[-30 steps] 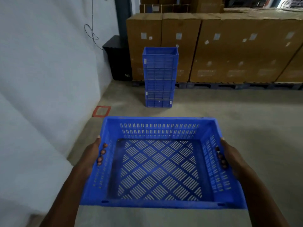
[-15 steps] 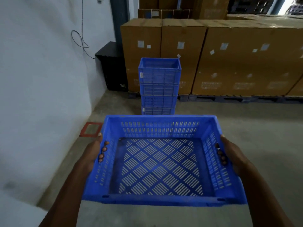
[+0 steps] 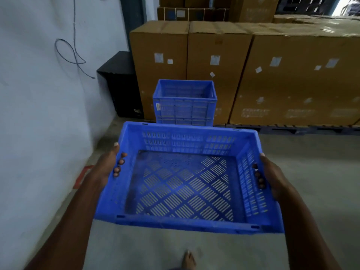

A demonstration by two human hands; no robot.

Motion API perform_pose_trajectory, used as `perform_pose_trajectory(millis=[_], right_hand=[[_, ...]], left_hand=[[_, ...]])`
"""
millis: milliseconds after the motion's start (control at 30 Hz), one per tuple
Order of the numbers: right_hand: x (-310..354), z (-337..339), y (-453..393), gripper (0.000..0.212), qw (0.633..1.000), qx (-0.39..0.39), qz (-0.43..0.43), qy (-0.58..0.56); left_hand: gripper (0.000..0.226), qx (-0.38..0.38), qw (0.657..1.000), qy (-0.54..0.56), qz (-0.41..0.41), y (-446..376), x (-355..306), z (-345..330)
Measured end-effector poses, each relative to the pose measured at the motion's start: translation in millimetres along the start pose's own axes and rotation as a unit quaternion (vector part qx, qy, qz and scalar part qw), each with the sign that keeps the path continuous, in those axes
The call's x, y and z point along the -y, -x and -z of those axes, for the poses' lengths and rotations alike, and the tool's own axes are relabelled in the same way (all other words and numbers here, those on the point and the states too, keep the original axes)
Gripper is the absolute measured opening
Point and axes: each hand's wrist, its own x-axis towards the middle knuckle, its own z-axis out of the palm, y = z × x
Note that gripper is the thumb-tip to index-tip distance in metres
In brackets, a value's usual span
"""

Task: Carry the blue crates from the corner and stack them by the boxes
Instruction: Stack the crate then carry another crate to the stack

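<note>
I carry an empty blue slotted crate (image 3: 185, 184) in front of me above the floor. My left hand (image 3: 109, 166) grips its left wall, fingertips poking through the handle slot. On the opposite wall my right hand (image 3: 270, 176) grips the same way. Straight ahead stands a stack of blue crates (image 3: 185, 103), open at the top, its lower part hidden behind the crate I hold. Right behind the stack rise tall brown cardboard boxes (image 3: 218, 63) on pallets.
A white wall (image 3: 39, 114) runs along the left with a loose cable (image 3: 74, 55). A black cabinet (image 3: 120, 82) fills the corner beside the boxes. Red floor tape (image 3: 81, 176) shows by the wall. My bare foot (image 3: 189, 260) is on the concrete floor.
The crate stack and the boxes have come much closer and larger in view. The held crate now hides the stack's lower crates. Both hands keep the same grip.
</note>
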Motion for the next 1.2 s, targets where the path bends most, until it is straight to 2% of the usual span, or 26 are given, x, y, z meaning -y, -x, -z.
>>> perform_pose_trajectory(millis=[300, 567, 800, 1200], right_hand=[[131.1, -61.4, -182.4, 0.048, 0.997, 0.076, -0.005, 0.020], [229.3, -112.4, -326.0, 0.050, 0.997, 0.065, -0.012, 0.037], [313.5, -146.5, -428.3, 0.049, 0.998, 0.048, -0.016, 0.026], [401.2, -206.4, -604.1, 0.045, 0.996, 0.081, -0.019, 0.017]], left_hand=[[0.050, -0.005, 1.000, 0.018, 0.023, -162.0, -99.8, -45.1], [0.048, 0.053, 0.998, 0.012, 0.017, -326.2, -184.5, -82.8], [0.050, 0.068, 0.998, 0.000, -0.005, -456.7, -279.0, -122.3], [0.059, 0.057, 0.998, -0.016, 0.007, -640.8, -341.2, -181.4]])
